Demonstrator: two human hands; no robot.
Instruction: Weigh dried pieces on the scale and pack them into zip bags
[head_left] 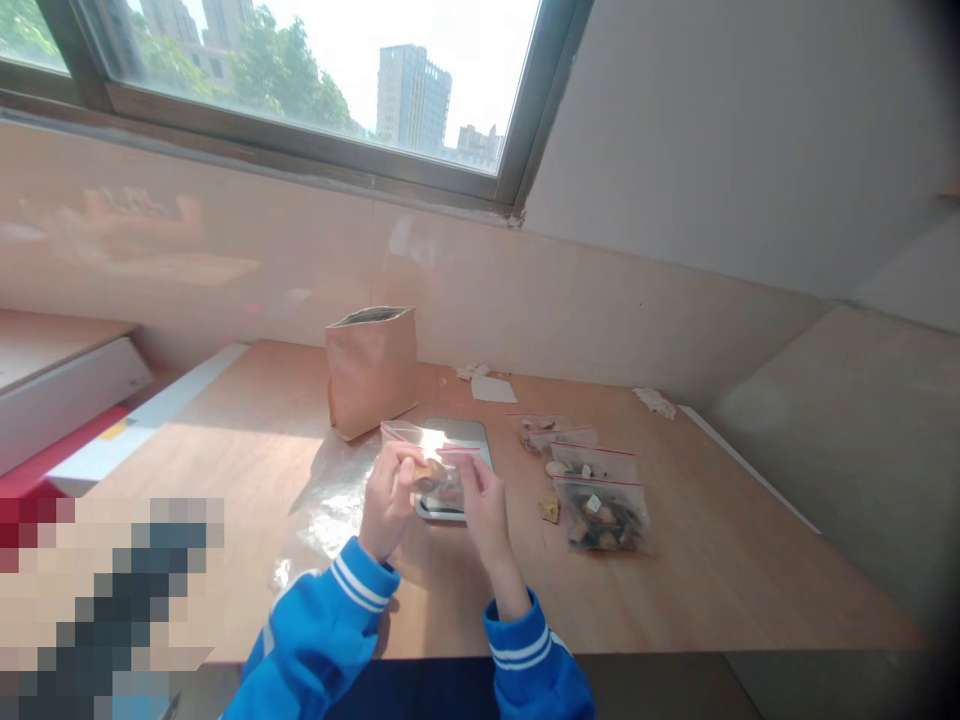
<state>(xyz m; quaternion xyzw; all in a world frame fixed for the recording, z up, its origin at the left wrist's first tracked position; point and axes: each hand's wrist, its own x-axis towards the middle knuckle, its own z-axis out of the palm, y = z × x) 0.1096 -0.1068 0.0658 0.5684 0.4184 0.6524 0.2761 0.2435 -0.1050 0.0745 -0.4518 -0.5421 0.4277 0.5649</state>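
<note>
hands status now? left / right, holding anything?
Left hand: closed, pinching the left side of a small clear zip bag.
Right hand: closed, pinching the same bag's right side near its red seal strip.

1. 2 bare hands, left hand (388, 497) and right hand (484, 503), over the desk's (247, 430) near middle
2. 1 small zip bag (429, 462) pinched between them
3. 1 brown paper bag (371, 368) upright toward the far edge
4. 1 scale (471, 436) under the hands
5. 4 filled zip bags (592, 490) toward the right edge, as far as I can tell
6. 1 white card (493, 389) by the far edge
</note>
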